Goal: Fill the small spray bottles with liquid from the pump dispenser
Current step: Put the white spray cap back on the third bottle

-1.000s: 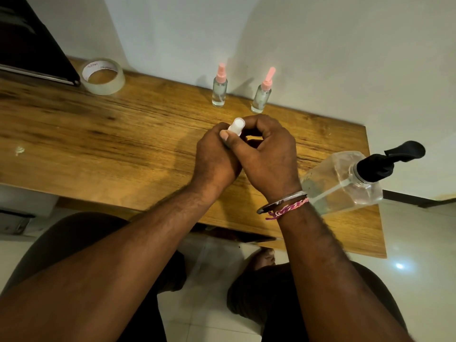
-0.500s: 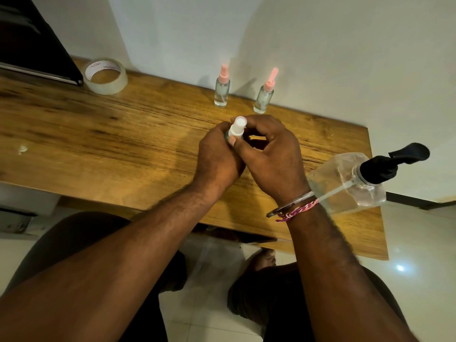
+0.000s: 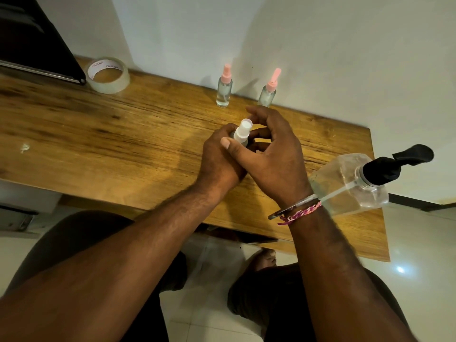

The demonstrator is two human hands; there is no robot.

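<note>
Head view: left hand (image 3: 219,154) grips white-capped spray bottle (image 3: 240,134) mid-table; right hand (image 3: 269,149) pinches its collar.
Keep bottle upright, twist collar squarely (contents hidden); pump dispenser (image 3: 357,178) stands near right.

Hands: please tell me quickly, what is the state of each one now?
Left hand: closed around the white-capped spray bottle.
Right hand: thumb on the bottle's collar, other fingers loosely spread; a real grip cannot be told.
</note>
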